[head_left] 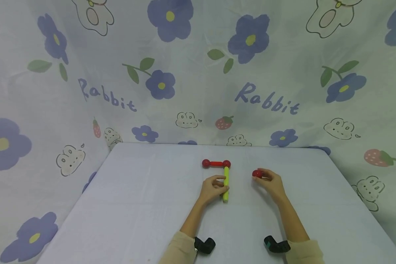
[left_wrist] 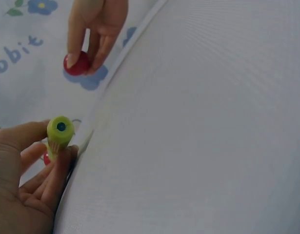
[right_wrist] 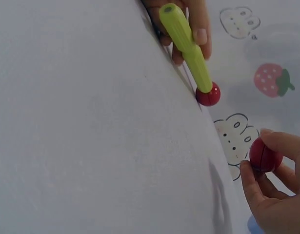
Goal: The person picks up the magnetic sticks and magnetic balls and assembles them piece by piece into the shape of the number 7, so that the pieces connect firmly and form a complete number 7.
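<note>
My left hand [head_left: 212,189] pinches a yellow-green rod [head_left: 226,179] between thumb and fingers. The rod's far end meets a red ball [head_left: 226,164]; a short red rod [head_left: 216,164] runs left from that ball to another red ball [head_left: 206,163]. In the left wrist view, the near end of the yellow-green rod [left_wrist: 61,127] shows a dark round spot. To the right, apart from the joined pieces, my right hand [head_left: 273,185] pinches a loose red ball [head_left: 257,173] in its fingertips. A dark seam line crosses this ball [right_wrist: 265,155] in the right wrist view.
A white cloth covers the table [head_left: 135,205]. Behind it hangs a curtain [head_left: 198,73] printed with flowers, rabbits and strawberries. Black wrist-worn devices, one at the left sleeve [head_left: 205,245] and another at the right sleeve [head_left: 277,245], stick out inward over the table.
</note>
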